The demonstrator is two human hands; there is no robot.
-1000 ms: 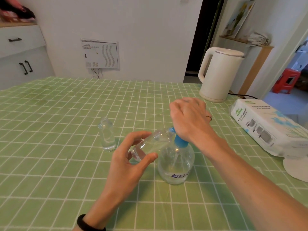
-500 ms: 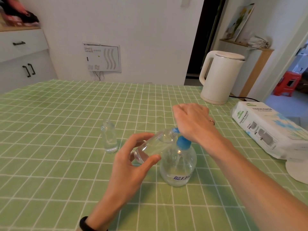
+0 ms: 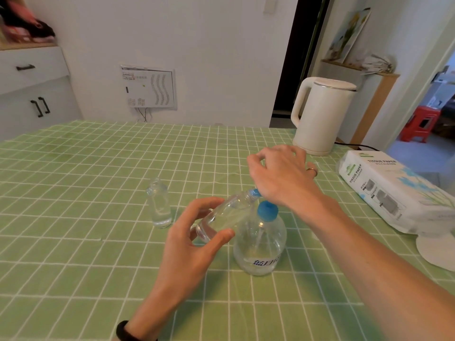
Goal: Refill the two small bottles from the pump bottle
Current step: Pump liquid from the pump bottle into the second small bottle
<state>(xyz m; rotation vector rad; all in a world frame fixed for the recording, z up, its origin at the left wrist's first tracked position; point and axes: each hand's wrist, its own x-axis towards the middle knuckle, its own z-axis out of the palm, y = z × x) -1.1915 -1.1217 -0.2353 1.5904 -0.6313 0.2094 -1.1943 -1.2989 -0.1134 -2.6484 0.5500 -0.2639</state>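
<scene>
**Small bottle tipped to the pump spout**

At centre frame the left hand (image 3: 194, 242) grips a small clear bottle (image 3: 221, 217) between thumb and curled fingers. The bottle is tilted, with its mouth at the blue spout of the pump bottle (image 3: 261, 242), which stands on the green checked tablecloth (image 3: 73, 242). The right hand (image 3: 283, 175) covers the pump head, fingers loosely bent — whether it grips is hidden. The second small bottle (image 3: 159, 205) stands upright at left, apart.

table (image 3: 73, 254) wore green checked cloth | small bottle (image 3: 159, 207) stood left of centre | pump bottle (image 3: 259, 244) stood nearer, right of it | kettle (image 3: 320, 116) stood far right | tissue pack (image 3: 394, 193) lay right
</scene>
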